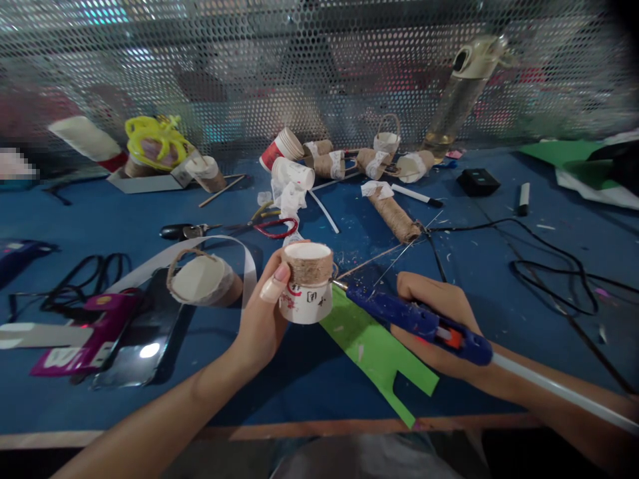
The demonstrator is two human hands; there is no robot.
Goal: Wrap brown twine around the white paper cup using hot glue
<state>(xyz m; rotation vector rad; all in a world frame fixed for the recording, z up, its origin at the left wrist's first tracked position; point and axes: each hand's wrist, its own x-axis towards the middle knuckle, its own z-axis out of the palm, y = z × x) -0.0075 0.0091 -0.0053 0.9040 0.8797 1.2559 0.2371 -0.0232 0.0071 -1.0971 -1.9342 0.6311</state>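
My left hand [264, 306] is closed around a small white paper cup [307, 305] with printed marks. Brown twine [309, 269] wraps the cup's upper part, and a strand runs from it towards a twine spool [392, 216] further back. In my right hand [439, 309] is a blue hot glue gun [414, 314], with a long white glue stick [564, 389] out of its rear. Its metal tip is at the right side of the cup, by the lower edge of the twine; whether it touches cannot be told. Beneath lies a green cut sheet [374, 346].
Left of me are a twine-handled cup [202, 279], a phone [142, 339] and a purple device [92, 326]. Red-handled scissors [277, 228] lie ahead. Several wrapped cups [329, 164] and a tilted bottle [459, 100] stand by the perforated metal screen [319, 73]. Black cable [549, 249] loops at right.
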